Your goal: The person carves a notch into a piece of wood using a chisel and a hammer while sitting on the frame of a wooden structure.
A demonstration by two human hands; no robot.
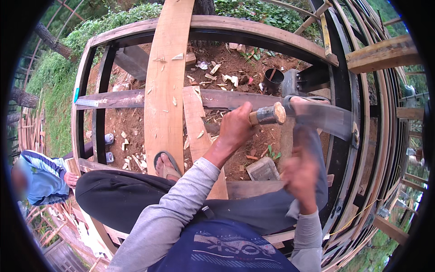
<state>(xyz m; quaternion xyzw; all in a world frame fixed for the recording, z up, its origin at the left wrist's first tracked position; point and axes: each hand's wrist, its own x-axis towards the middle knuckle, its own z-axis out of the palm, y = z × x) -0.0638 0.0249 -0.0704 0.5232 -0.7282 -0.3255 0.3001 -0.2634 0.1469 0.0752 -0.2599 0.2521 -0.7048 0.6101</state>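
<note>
My left hand (235,129) is closed round a chisel, its wooden handle (267,115) pointing right, with a dark band and a splayed, battered end. The blade end is hidden by my fist. My right hand (299,177) is a fist smeared by motion, lower right of the chisel. A broad grey metal tool (328,119), also blurred, spans the space above it; its handle is hard to make out. Under my left wrist lies a rough-edged plank (197,136), beside a long wide plank (164,90) where my left sandalled foot (166,165) rests.
A dark frame with wooden rails (267,31) surrounds me, with a crossbeam (122,98) through it. Wood chips, a black can (273,80) and a concrete block (263,170) lie on the soil below. Another person (43,177) sits at left, a hand on wood. Stacked timbers (385,127) line the right.
</note>
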